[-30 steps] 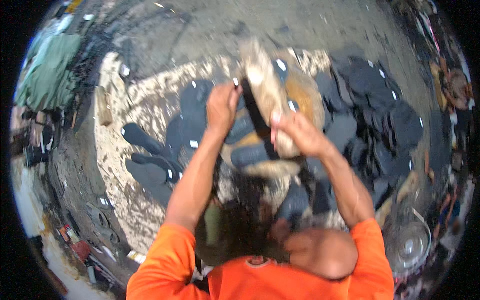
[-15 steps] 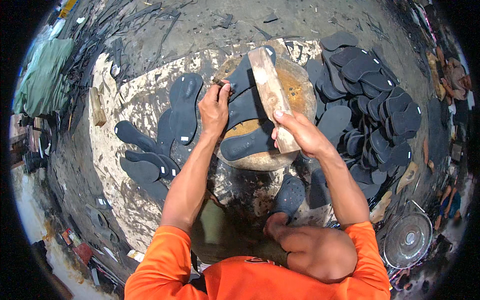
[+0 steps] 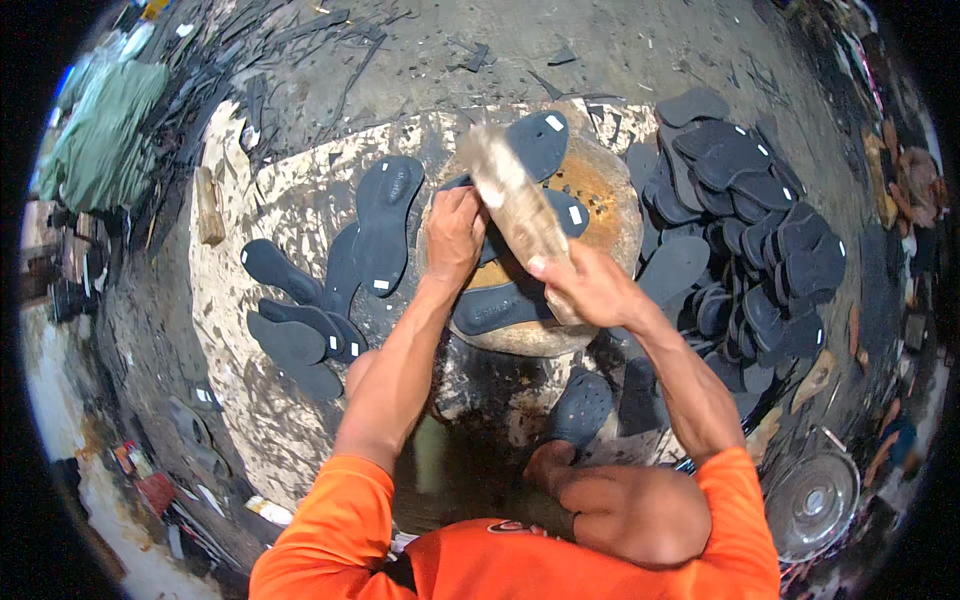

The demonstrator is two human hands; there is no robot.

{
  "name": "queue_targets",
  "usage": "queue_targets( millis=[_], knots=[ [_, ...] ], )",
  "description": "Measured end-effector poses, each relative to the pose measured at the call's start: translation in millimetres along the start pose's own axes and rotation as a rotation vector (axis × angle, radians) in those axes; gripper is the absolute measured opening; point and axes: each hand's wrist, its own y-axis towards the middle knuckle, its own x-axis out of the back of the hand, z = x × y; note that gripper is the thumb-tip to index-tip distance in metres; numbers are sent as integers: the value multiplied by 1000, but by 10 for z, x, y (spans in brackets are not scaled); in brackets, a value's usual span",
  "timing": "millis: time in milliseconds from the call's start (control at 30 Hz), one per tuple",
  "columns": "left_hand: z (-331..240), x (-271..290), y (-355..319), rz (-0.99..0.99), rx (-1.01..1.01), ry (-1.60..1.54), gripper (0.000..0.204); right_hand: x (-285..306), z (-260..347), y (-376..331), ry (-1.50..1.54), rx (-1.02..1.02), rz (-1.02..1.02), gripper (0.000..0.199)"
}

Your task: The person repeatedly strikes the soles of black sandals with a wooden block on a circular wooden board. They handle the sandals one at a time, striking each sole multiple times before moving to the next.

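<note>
My right hand (image 3: 597,287) grips the lower end of a pale wooden bat (image 3: 520,205), whose upper end is blurred and lies across the view just beside my left hand. My left hand (image 3: 455,237) is closed over the dark soles; the short rod-like punch seen in it earlier is now hidden by the bat and fingers. Beneath both hands lies a round wooden block (image 3: 612,225). On it are a dark sole with a white tag (image 3: 540,145), another tagged sole (image 3: 568,213) partly behind the bat, and a sole (image 3: 498,306) at the near edge.
Loosely piled dark soles (image 3: 740,220) lie to the right of the block. More soles (image 3: 385,220) are spread on the left over a stained pale sheet (image 3: 250,400). A small wood piece (image 3: 208,207), black offcuts (image 3: 300,50) and a fan (image 3: 815,505) lie farther out.
The bat's upper end has swung left and down toward my left hand. My left hand has turned and lowered over the soles, and the punch has gone out of sight.
</note>
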Motion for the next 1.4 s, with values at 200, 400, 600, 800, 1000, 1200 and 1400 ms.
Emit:
queue_targets(
  millis=[200, 400, 600, 800, 1000, 1200, 1400],
  knots=[
    [-63, 199, 376, -470, 730, -794, 23, -116, -634, 304, 461, 19, -61, 47],
    [-135, 600, -418, -122, 669, -326, 27, -329, -510, 185, 828, 39, -33, 46],
    [-964, 407, -626, -3, 816, -911, 23, -818, -393, 127, 757, 258, -189, 55],
    [-297, 381, -409, -325, 965, -1037, 25, -649, -355, -103, 334, 90, -328, 50],
    [-133, 287, -271, -124, 720, -519, 25, -408, -262, -247, 563, 104, -183, 46],
    [-195, 385, -272, -44, 677, -340, 21, 324, 907, -824, 519, 335, -280, 43],
    [-197, 285, -303, -127, 373, -201, 17, 760, 1179, -1484, 456, 891, -499, 78]
  ],
)
